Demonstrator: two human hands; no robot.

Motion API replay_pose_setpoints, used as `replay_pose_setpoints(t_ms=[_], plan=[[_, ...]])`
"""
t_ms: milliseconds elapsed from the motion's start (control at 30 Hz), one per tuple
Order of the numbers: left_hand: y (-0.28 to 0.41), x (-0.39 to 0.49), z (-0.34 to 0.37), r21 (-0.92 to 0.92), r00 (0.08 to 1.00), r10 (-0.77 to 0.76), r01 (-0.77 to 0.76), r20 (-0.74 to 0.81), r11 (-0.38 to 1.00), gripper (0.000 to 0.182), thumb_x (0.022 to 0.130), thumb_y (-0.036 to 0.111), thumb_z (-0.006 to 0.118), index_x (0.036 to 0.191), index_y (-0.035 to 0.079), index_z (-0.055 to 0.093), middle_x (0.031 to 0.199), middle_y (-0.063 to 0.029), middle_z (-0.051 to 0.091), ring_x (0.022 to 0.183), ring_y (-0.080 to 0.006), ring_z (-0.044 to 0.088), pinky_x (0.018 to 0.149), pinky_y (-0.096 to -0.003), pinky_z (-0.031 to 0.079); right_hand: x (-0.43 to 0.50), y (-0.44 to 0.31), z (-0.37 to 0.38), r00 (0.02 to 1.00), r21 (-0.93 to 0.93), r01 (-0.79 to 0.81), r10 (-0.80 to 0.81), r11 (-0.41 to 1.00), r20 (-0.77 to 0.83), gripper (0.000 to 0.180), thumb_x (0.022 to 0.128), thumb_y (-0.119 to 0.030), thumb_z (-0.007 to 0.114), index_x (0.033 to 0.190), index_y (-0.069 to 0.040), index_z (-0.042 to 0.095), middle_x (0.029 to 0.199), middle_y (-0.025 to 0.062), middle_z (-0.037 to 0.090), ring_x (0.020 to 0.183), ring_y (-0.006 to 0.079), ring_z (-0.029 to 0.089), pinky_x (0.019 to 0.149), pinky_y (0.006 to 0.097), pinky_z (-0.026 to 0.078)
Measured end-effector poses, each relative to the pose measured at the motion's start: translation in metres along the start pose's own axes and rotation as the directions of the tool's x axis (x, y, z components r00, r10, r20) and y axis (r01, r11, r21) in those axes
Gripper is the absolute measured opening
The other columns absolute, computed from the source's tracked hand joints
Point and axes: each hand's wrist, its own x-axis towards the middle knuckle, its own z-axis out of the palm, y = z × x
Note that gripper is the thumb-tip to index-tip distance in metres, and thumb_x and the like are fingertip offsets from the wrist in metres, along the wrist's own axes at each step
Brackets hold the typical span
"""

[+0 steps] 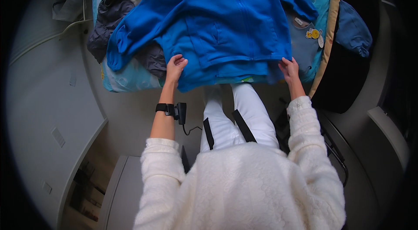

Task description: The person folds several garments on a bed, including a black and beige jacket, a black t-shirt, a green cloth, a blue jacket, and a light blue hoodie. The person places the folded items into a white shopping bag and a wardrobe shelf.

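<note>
A blue zip-up jacket (225,24) lies spread front side up on a bed, with its hem towards me and green lettering on the chest. At the hem's right corner, my right hand (289,69) pinches the edge between thumb and fingers. My left hand (175,68) is over lighter blue cloth (192,76) at the left end of the hem. Its fingers are loosely curled and apart, with no cloth visible between them. Whether the lighter cloth is a separate garment or part of the jacket, I cannot tell.
Dark grey clothing (112,18) lies left of the jacket. On the right are a grey-blue garment (302,47) with a yellow cartoon tag and another blue cloth piece (353,29) past the bed's tan edge (326,40). A white cabinet (122,190) stands at lower left.
</note>
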Motion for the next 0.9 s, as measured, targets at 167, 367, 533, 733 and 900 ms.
replay_pose_setpoints(t_ms=[167, 367, 533, 733, 900], plan=[[-0.001, 0.003, 0.07, 0.616, 0.979, 0.112, 0.017, -0.17, 0.788, 0.072, 0.068, 0.037, 0.082, 0.123, 0.002, 0.051, 0.121, -0.0187, 0.05, 0.116, -0.0366, 0.045, 0.099, -0.0425, 0.038, 0.005, -0.01, -0.002, 0.995, 0.121, -0.014, 0.001, 0.993, 0.101, 0.022, 0.086, -0.011, 0.065, 0.106, -0.011, 0.055, 0.1, 0.0054, 0.061, 0.09, 0.0189, 0.059, 0.082, 0.0377, 0.052], [0.028, -0.011, 0.096, 0.519, 0.932, 0.303, -0.162, -0.199, 0.839, 0.085, 0.062, 0.016, 0.086, 0.132, 0.003, 0.04, 0.137, -0.0218, 0.031, 0.107, -0.0382, 0.05, 0.093, -0.0423, 0.045, 0.011, -0.012, 0.003, 0.979, -0.037, 0.172, -0.166, 0.984, 0.119, 0.073, 0.076, 0.007, 0.07, 0.137, -0.009, 0.034, 0.123, 0.0103, 0.052, 0.102, 0.0206, 0.058, 0.083, 0.0316, 0.052], [0.031, -0.039, 0.102, 0.904, 0.886, 0.352, -0.384, 0.302, 0.19, 0.07, 0.065, 0.008, 0.082, 0.127, 0.02, 0.05, 0.146, -0.0183, 0.025, 0.119, -0.0382, 0.044, 0.09, -0.0419, 0.048, 0.013, -0.015, 0.016, 0.972, -0.153, 0.237, -0.233, 0.959, 0.04, 0.061, 0.079, 0.005, 0.068, 0.134, -0.014, 0.049, 0.12, 0.0095, 0.055, 0.089, 0.0154, 0.059, 0.07, 0.0248, 0.053], [0.033, -0.013, 0.101, 0.853, 0.817, 0.53, -0.429, 0.226, 0.298, 0.017, 0.084, 0.005, 0.06, 0.1, 0.004, 0.055, 0.124, -0.0197, 0.048, 0.104, -0.0391, 0.052, 0.079, -0.0425, 0.05, -0.001, -0.039, 0.01, 0.925, -0.154, 0.378, -0.369, 0.913, 0.086, 0.033, 0.084, -0.005, 0.069, 0.116, -0.006, 0.062, 0.094, 0.0026, 0.063, 0.07, 0.0069, 0.055, 0.056, 0.0194, 0.043], [0.03, -0.035, 0.08, 0.766, 0.879, 0.439, -0.411, 0.189, 0.494, 0.051, 0.074, 0.011, 0.076, 0.119, 0.011, 0.052, 0.135, -0.0195, 0.036, 0.11, -0.0389, 0.05, 0.082, -0.0446, 0.048, -0.025, -0.043, -0.01, 0.839, -0.063, 0.499, -0.464, 0.864, 0.283, 0.043, 0.083, -0.002, 0.069, 0.124, -0.003, 0.055, 0.094, 0.0008, 0.06, 0.073, 0.0049, 0.052, 0.061, 0.0169, 0.042]])
